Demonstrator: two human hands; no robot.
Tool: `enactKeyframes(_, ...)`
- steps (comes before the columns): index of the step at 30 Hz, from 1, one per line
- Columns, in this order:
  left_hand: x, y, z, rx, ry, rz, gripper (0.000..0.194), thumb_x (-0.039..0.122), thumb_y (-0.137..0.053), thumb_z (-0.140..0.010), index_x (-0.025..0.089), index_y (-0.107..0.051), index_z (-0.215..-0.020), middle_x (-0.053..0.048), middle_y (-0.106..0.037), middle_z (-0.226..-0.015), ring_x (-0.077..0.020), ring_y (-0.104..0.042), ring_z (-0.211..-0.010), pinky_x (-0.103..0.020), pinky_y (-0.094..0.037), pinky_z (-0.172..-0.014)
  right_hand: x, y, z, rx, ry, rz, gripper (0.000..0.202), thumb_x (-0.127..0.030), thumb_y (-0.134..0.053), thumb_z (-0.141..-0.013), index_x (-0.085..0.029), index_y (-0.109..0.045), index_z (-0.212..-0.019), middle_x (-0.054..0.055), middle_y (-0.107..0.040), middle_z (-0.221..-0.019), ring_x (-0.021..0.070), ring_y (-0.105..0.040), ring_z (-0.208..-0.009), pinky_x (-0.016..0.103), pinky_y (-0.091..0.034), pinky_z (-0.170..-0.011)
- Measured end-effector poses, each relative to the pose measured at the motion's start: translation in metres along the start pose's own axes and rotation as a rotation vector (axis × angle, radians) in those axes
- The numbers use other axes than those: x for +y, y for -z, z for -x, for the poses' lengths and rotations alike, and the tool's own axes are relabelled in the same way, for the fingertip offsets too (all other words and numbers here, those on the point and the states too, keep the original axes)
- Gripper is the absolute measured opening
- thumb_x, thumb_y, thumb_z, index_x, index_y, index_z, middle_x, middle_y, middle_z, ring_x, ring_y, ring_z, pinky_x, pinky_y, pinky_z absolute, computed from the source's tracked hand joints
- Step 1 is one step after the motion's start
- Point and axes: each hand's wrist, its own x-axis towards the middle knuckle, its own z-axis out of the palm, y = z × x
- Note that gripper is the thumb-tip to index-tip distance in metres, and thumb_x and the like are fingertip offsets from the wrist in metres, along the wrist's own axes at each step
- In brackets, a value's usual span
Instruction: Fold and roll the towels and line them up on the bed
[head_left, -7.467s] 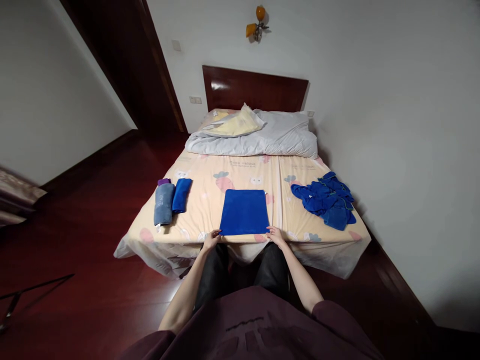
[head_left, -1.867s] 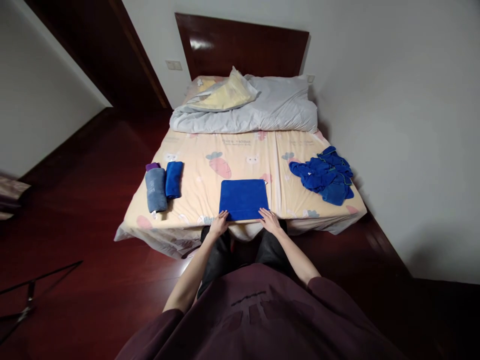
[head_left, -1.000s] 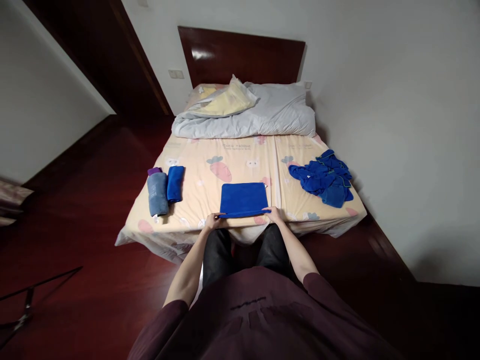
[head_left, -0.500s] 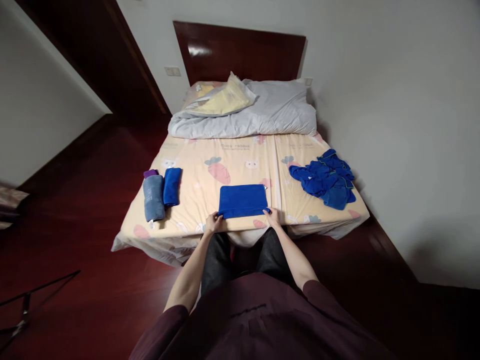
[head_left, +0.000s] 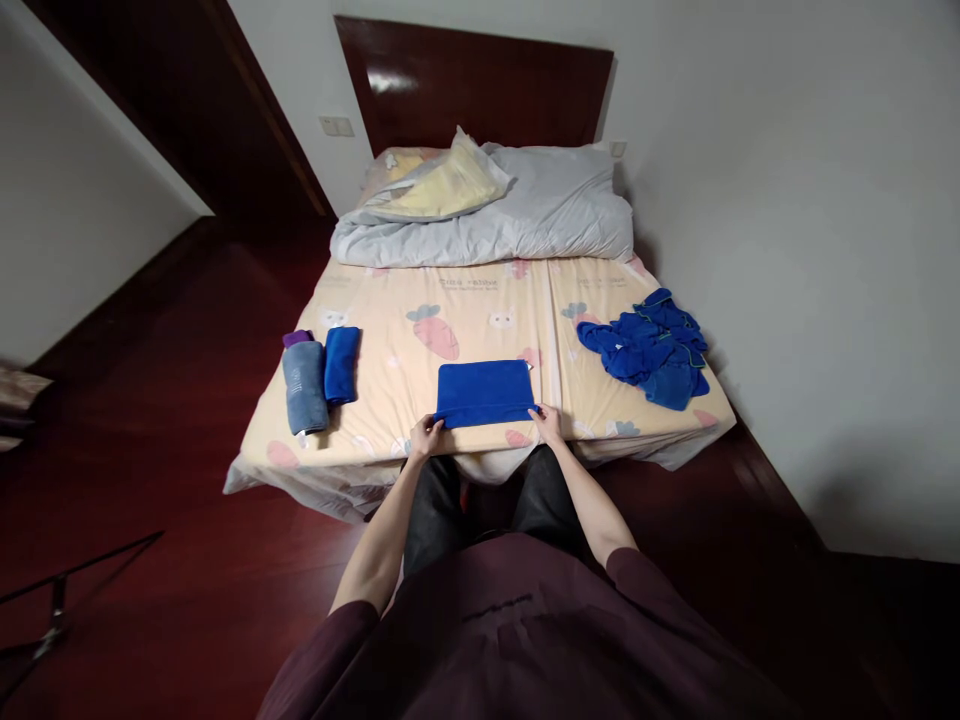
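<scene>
A blue towel point(head_left: 484, 388) lies flat as a rectangle near the foot edge of the bed, its near edge turned over in a narrow strip. My left hand point(head_left: 426, 436) pinches the near left corner. At the near right corner, my right hand point(head_left: 547, 424) grips the same strip between thumb and fingers. To the left lie a rolled blue towel point(head_left: 342, 365), a rolled grey-blue towel point(head_left: 305, 387) and a purple roll point(head_left: 298, 339) partly hidden behind it. A crumpled heap of blue towels point(head_left: 649, 350) is on the right side of the bed.
The bed point(head_left: 480, 310) has a pale sheet with carrot prints. A grey quilt point(head_left: 555, 205) is bunched toward the dark wooden headboard point(head_left: 480, 85). A wall stands close on the right. A thin black stand point(head_left: 56, 600) is on the floor at lower left.
The view has tilted slightly, so the bed appears a little higher. Both hands still hold the towel's near corners, and the turned-over strip looks much the same.
</scene>
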Motion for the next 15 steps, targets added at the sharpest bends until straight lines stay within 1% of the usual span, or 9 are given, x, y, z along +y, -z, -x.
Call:
enactKeyframes(3,-0.002,0.002,0.005,0.006,0.021,-0.031,0.029,0.041,-0.053,-0.091,0.018,-0.070,-0.099,-0.009,-0.076,-0.097,-0.0240,-0.072,-0.094,-0.034,-0.056,-0.088,-0.005,0.007,0.005,-0.025,-0.001,0.058,0.032,-0.043,-0.065,-0.086,-0.015,-0.076,-0.099,0.009,-0.077,-0.087,0.0245,-0.072,-0.084,0.032,-0.058,-0.077)
enactKeyframes(6,-0.005,0.003,0.011,0.011,0.035,-0.056,0.028,0.041,-0.054,-0.092,0.019,-0.070,-0.101,-0.010,-0.077,-0.099,-0.0257,-0.073,-0.099,-0.034,-0.055,-0.089,-0.009,0.016,0.013,-0.046,0.006,0.113,0.030,-0.045,-0.065,-0.088,-0.018,-0.075,-0.095,0.007,-0.076,-0.082,0.0236,-0.071,-0.082,0.032,-0.057,-0.076)
enactKeyframes(9,-0.010,0.002,0.020,0.021,0.043,-0.079,0.030,0.041,-0.054,-0.093,0.019,-0.070,-0.105,-0.011,-0.077,-0.103,-0.0274,-0.073,-0.103,-0.034,-0.054,-0.091,-0.011,0.023,0.022,-0.074,0.024,0.231,0.026,-0.044,-0.062,-0.090,-0.022,-0.075,-0.095,0.004,-0.075,-0.082,0.0223,-0.071,-0.081,0.030,-0.056,-0.076)
enactKeyframes(12,-0.015,0.001,0.026,0.027,0.046,-0.094,0.032,0.041,-0.052,-0.095,0.019,-0.070,-0.109,-0.012,-0.077,-0.107,-0.0276,-0.072,-0.106,-0.035,-0.053,-0.092,-0.013,0.025,0.029,-0.080,0.037,0.319,0.024,-0.043,-0.060,-0.092,-0.024,-0.075,-0.095,0.004,-0.075,-0.084,0.0218,-0.071,-0.081,0.029,-0.055,-0.076)
enactKeyframes(15,-0.019,-0.001,0.029,0.023,0.055,-0.113,0.032,0.041,-0.052,-0.096,0.018,-0.070,-0.110,-0.013,-0.077,-0.105,-0.0275,-0.073,-0.104,-0.034,-0.053,-0.091,-0.014,0.024,0.033,-0.075,0.045,0.357,0.024,-0.043,-0.060,-0.093,-0.024,-0.075,-0.094,0.004,-0.076,-0.085,0.0210,-0.070,-0.079,0.028,-0.054,-0.075)
